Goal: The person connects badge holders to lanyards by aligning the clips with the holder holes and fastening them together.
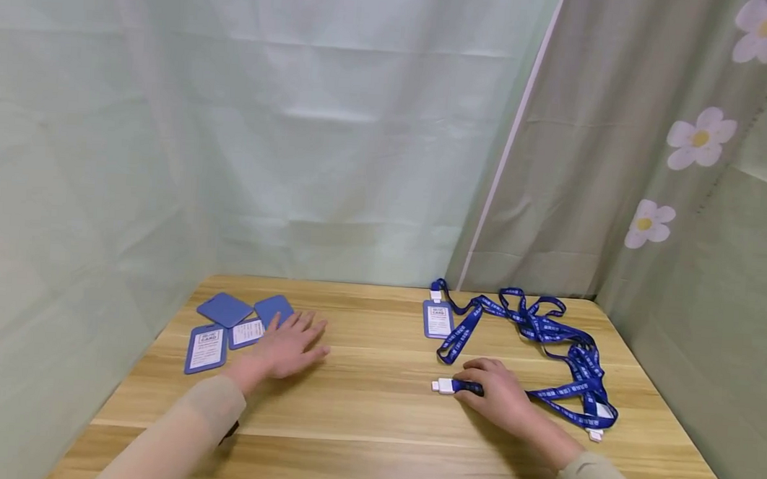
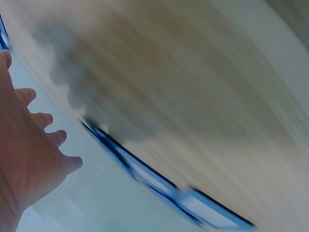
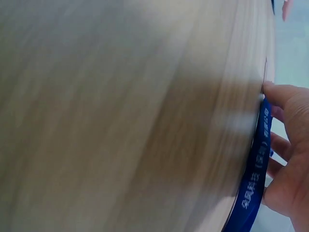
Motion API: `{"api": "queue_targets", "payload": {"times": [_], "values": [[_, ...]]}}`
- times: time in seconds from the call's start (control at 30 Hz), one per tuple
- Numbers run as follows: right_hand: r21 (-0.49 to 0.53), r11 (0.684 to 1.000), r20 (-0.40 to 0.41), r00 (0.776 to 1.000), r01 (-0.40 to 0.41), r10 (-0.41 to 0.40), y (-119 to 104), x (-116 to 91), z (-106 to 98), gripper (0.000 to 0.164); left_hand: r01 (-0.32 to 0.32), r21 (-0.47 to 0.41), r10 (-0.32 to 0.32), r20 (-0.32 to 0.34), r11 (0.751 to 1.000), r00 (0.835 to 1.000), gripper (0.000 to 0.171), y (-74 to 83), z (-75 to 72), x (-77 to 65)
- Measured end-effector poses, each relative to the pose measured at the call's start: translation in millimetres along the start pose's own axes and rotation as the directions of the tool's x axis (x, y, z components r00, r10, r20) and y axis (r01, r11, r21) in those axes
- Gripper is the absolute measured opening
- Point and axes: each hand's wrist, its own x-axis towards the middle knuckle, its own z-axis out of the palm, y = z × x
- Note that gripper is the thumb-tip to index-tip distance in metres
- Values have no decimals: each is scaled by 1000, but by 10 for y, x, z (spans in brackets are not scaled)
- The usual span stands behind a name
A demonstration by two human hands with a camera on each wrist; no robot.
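On the left side of the table, my left hand (image 1: 287, 348) spreads its fingers beside several blue badge holders. One holder with a printed card (image 1: 205, 349) lies face up, and a plain blue holder (image 1: 272, 307) lies just past my fingertips. The left wrist view shows the fingers apart, with nothing between them. My right hand (image 1: 495, 394) holds a blue lanyard (image 1: 554, 393) close to its white plastic clip (image 1: 444, 387), which points left from the fingers. White lettering runs along the strap (image 3: 256, 164) beneath the thumb and fingers in the right wrist view.
Behind the right hand lies another badge holder (image 1: 438, 320) attached to a blue lanyard. More tangled lanyards (image 1: 585, 358) are heaped at the right, with a white clip (image 1: 594, 434) near the front of the heap. Pale curtains (image 1: 362, 159) enclose the wooden table (image 1: 361, 412).
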Motion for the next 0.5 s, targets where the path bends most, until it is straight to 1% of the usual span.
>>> {"api": "queue_targets", "payload": {"times": [0.1, 0.2, 0.23, 0.33, 0.4, 0.5], "values": [[-8, 1000, 9, 1000, -2, 2, -22, 26, 27, 30, 97, 15, -97, -17, 995, 995, 70, -236, -25, -41], [-9, 1000, 33, 999, -24, 24, -37, 32, 30, 34, 181, 22, -181, 3, 983, 983, 69, -374, -40, -80], [-7, 999, 40, 999, -33, 33, -42, 27, 23, 35, 199, 20, -199, 11, 980, 980, 70, -400, -44, -88], [5, 998, 62, 997, -56, 56, -46, -5, -9, 37, 231, 9, -231, 37, 973, 972, 71, -424, -49, -85], [2, 998, 74, 996, -58, 58, -41, -27, -28, 39, 229, 4, -229, 42, 973, 972, 72, -413, -39, -57], [-16, 999, 88, 995, -39, 40, -33, -44, -50, 41, 209, 1, -209, 41, 978, 977, 72, -370, -13, 23]]}}
